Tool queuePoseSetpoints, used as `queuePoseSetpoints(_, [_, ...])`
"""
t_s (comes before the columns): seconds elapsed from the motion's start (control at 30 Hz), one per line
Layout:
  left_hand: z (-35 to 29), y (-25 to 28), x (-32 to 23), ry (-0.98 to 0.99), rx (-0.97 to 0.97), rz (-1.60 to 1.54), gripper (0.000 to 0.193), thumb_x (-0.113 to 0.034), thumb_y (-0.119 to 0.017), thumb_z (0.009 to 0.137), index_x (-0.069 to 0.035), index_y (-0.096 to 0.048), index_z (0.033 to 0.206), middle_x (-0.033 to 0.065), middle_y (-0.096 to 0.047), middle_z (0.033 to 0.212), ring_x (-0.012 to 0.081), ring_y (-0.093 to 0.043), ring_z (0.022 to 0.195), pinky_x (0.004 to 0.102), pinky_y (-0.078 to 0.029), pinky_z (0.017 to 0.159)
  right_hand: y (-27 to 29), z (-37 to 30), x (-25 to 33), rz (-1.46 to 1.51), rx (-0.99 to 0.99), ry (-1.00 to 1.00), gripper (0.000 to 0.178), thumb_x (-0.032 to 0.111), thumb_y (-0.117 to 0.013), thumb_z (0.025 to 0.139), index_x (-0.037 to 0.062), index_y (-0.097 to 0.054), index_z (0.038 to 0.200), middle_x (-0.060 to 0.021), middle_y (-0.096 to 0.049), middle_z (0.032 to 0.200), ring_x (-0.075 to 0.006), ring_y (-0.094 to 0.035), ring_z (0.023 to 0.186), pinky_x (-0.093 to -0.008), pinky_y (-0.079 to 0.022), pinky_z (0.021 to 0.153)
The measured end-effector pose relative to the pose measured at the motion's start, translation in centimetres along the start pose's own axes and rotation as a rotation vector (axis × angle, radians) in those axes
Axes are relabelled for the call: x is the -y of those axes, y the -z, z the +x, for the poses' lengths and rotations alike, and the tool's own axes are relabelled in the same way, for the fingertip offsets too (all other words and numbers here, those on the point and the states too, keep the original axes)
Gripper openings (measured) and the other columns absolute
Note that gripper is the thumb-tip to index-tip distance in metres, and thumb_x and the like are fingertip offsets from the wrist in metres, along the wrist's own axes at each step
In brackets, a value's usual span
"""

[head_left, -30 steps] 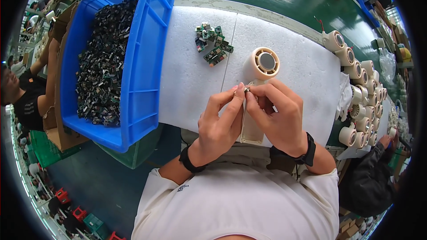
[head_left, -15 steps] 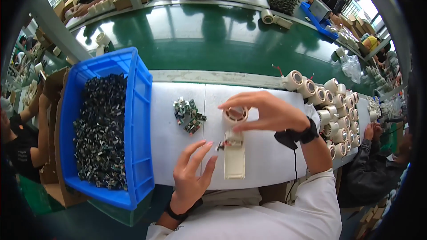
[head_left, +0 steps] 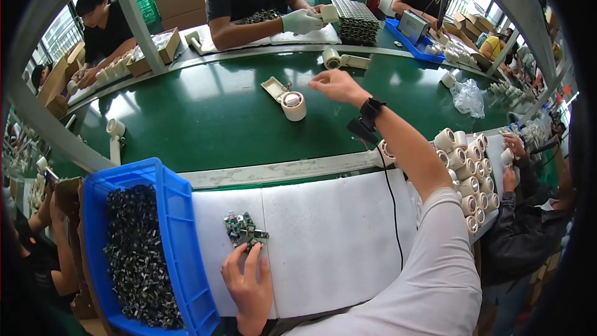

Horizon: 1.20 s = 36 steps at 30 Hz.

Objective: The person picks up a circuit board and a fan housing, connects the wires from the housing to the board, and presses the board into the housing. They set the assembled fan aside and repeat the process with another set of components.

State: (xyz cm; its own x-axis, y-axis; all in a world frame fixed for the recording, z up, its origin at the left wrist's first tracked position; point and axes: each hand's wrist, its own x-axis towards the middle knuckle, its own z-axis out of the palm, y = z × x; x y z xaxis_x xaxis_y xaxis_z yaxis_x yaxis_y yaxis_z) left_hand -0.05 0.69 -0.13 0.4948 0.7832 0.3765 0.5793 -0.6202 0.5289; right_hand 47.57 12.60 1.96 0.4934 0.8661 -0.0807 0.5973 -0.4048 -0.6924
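My right hand (head_left: 341,87) is stretched out over the green conveyor belt, its fingers loosely apart and holding nothing. Just left of it, on the belt, lies a cream plastic housing (head_left: 293,107) with a round drum, a flat handle part folded out and small wires at the joint. My left hand (head_left: 249,286) is at the near side of a small pile of green circuit boards (head_left: 241,227) on the white foam mat (head_left: 329,236). Its fingers are spread, with the fingertips touching the nearest boards; no board shows in its grasp.
A blue bin (head_left: 177,230) full of small circuit boards stands at left. Stacked cream housings (head_left: 469,174) are on the right. A black cord (head_left: 395,211) hangs from my right wrist. More housings and a clear plastic bag (head_left: 467,98) lie on the belt. Co-workers sit across and beside.
The cream housing has gone from the mat onto the belt, and my right hand has moved forward and let go. My left hand has moved to the circuit boards. The view has shifted upward.
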Motion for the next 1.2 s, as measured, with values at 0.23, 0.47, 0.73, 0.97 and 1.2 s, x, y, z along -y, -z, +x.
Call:
queuePoseSetpoints(0.23, [0.1, 0.5, 0.8, -0.050, -0.101, -0.064, 0.025, 0.001, -0.070, 0.083, -0.004, -0.072, 0.108, 0.0145, -0.072, 0.102, 0.0334, -0.068, 0.093, 0.0412, -0.054, 0.084, 6.2, 5.6, -8.8, -0.555, -0.451, -0.042, 0.060, 0.025, -0.065, 0.087, 0.0064, -0.052, 0.143, -0.0188, -0.053, 0.145, -0.0392, -0.054, 0.130, -0.0461, -0.045, 0.109])
queuePoseSetpoints(0.47, [-0.3, 1.0, 0.7, 0.010, -0.121, -0.184, 0.027, 0.007, -0.073, 0.081, -0.003, -0.071, 0.106, 0.0156, -0.072, 0.104, 0.0350, -0.067, 0.095, 0.0426, -0.053, 0.086, 4.9, 7.2, -10.5, -0.757, -0.397, -0.018, 0.052, 0.021, -0.060, 0.090, 0.0073, -0.055, 0.139, -0.0179, -0.052, 0.147, -0.0367, -0.054, 0.131, -0.0482, -0.048, 0.106])
queuePoseSetpoints(0.73, [-1.3, -0.1, 1.8, 0.038, -0.232, -0.241, 0.029, 0.003, -0.073, 0.084, -0.002, -0.068, 0.112, 0.0170, -0.071, 0.102, 0.0348, -0.068, 0.087, 0.0416, -0.055, 0.078, 5.8, 4.0, -4.3, -0.707, -0.089, -0.100, 0.035, 0.033, -0.062, 0.094, 0.0008, -0.074, 0.103, -0.0156, -0.074, 0.093, -0.0324, -0.072, 0.087, -0.0430, -0.058, 0.080])
queuePoseSetpoints(0.97, [-1.0, 0.6, 1.4, 0.013, -0.178, -0.299, 0.032, 0.001, -0.070, 0.084, -0.003, -0.066, 0.116, 0.0170, -0.071, 0.102, 0.0350, -0.068, 0.087, 0.0417, -0.055, 0.079, 6.3, -5.8, 1.3, 0.043, 0.218, -0.163, 0.047, 0.046, -0.062, 0.100, 0.0010, -0.075, 0.102, -0.0003, -0.065, 0.074, -0.0071, -0.058, 0.064, -0.0259, -0.047, 0.058])
queuePoseSetpoints(1.2, [-1.6, 0.7, 1.9, 0.035, -0.147, -0.393, 0.032, 0.001, -0.068, 0.084, -0.002, -0.066, 0.116, 0.0174, -0.071, 0.102, 0.0352, -0.068, 0.087, 0.0418, -0.055, 0.079, 4.4, -21.0, 6.0, 0.367, 0.383, -0.411, 0.039, 0.040, -0.061, 0.103, 0.0041, -0.074, 0.101, 0.0046, -0.061, 0.075, -0.0032, -0.056, 0.063, -0.0220, -0.043, 0.054])
